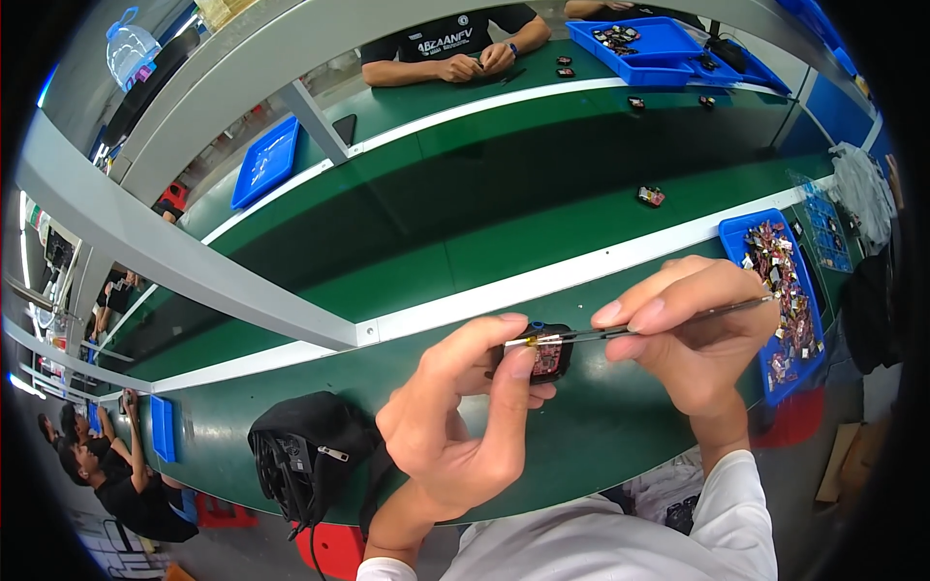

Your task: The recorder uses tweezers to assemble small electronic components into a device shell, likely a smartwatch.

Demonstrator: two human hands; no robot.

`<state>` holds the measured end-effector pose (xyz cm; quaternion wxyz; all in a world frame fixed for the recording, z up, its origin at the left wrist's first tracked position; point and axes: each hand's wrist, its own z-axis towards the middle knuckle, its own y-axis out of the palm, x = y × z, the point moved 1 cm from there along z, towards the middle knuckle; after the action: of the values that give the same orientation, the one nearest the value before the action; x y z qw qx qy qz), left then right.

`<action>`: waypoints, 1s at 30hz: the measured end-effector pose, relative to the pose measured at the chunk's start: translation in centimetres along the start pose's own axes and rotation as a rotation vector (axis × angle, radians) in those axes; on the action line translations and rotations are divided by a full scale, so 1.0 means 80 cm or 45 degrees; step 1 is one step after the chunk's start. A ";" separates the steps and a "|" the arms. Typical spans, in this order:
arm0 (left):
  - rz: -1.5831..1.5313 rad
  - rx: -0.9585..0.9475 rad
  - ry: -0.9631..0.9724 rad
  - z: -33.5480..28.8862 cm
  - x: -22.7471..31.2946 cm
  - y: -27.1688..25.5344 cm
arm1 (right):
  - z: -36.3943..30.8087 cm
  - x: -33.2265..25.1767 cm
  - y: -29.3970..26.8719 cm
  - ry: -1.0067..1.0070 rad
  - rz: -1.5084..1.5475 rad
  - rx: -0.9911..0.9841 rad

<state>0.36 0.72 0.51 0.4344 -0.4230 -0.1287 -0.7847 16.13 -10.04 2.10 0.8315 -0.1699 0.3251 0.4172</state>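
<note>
My left hand (450,416) grips a small black device housing (549,360) between thumb and fingers, above the green table. Its open side shows a reddish circuit board and a bit of yellow. In my right hand (693,334) is a pair of dark tweezers (605,333), pinched between thumb and fingers. The tweezers reach left, and their tips are at the top of the housing, beside my left thumb. Whether the tips hold a part is too small to tell.
A blue tray (770,387) full of small wired parts stands at the right. A black bag (315,445) lies left of my hands. Beyond the white rail, a lone small device (650,197) rests on green. Across the table, a person (475,63) handles something small near blue trays (635,73).
</note>
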 end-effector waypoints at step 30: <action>0.136 0.058 0.285 0.004 -0.009 -0.002 | 0.010 0.014 -0.006 0.956 0.645 0.068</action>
<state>0.65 1.40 0.19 0.4968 -0.3290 -0.0744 -0.7996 17.34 -9.20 1.94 0.5317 -0.2033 0.6461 0.5084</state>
